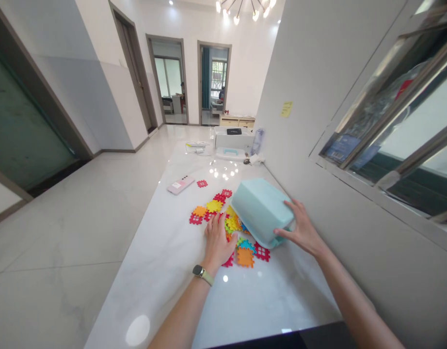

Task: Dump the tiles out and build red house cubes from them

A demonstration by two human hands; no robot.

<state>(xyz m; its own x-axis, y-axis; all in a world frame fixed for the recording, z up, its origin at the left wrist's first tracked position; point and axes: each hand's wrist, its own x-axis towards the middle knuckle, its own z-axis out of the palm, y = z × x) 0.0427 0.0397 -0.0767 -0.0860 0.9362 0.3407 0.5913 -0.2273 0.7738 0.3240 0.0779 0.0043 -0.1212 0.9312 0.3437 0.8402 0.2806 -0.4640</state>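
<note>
"Where's the tub [262, 206]?"

"Tilted over the tiles [245, 258], toward their right. It's smooth, pale-blue plastic with rounded corners. My right hand [304, 230] grips its near right end, thumb and fingers apart."

"And your left hand [219, 245]?"

"Fingers loosely outstretched, thumb wide, over the tiles just left of the tub. They're flat, notched-edged pieces, some with window-like cut-outs."

"Farther out?"

"A slim pink phone [181, 185], far left of the tiles, on the glossy white table [161, 257]; a white box [232, 141] at the far end."
</note>
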